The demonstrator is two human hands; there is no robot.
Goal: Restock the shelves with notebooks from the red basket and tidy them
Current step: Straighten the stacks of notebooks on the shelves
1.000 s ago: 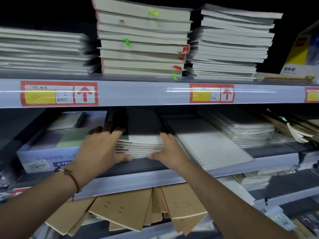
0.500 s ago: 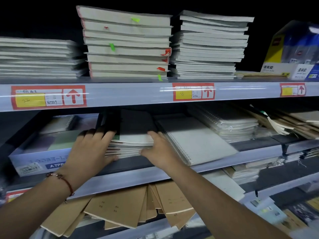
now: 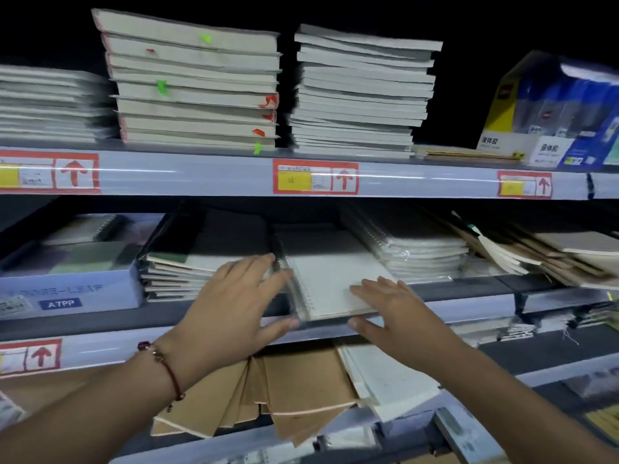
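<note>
At centre frame, the spiral notebook (image 3: pixel 330 279) lies on the middle shelf (image 3: pixel 469 289), long axis running away, between the left hand (image 3: pixel 234 303) and right hand (image 3: pixel 392 313), fingers spread, flanking it ungrasped.

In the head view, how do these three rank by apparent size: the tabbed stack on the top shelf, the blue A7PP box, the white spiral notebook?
1. tabbed stack, clearly largest.
2. and 3. blue A7PP box and white spiral notebook look alike; the box is cut by the frame edge and both hands partly cover the notebook, so I do not rank them.
</note>
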